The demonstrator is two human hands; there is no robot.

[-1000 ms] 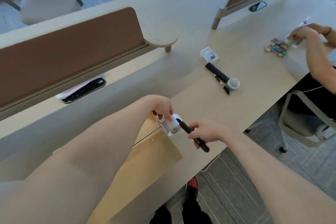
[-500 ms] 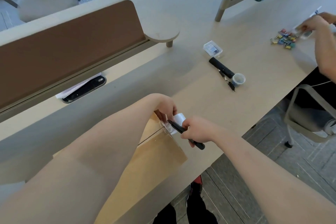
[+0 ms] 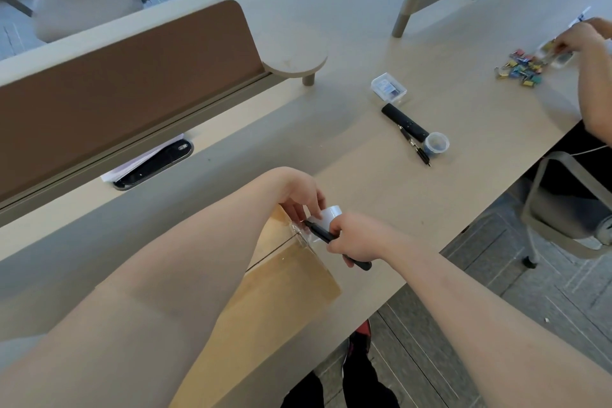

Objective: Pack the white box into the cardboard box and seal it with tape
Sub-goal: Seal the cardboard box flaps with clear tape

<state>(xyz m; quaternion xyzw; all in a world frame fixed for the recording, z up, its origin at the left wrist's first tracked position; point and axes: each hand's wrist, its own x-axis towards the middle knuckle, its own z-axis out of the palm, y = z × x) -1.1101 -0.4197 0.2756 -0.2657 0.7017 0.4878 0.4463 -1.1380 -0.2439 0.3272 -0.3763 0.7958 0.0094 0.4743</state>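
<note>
A closed box (image 3: 284, 278) lies at the table's (image 3: 381, 43) near edge. At its far end the left hand (image 3: 303, 199) pinches a tape roll (image 3: 329, 214), and the right hand (image 3: 357, 237) grips a black cutter (image 3: 319, 232) against the strip. Best to keep the tape taut and slice away from fingers.

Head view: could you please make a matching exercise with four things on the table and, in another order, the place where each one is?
Things
1. tape roll
2. black tool
3. binder clips
4. clear case

Places
a. gripped in the right hand
b. scattered at the far right, near another person's hand
c. held by the left hand at the far end of the cardboard box
d. lying by itself, just beyond the black bar

Pairs: 1-c, 2-a, 3-b, 4-d
</note>
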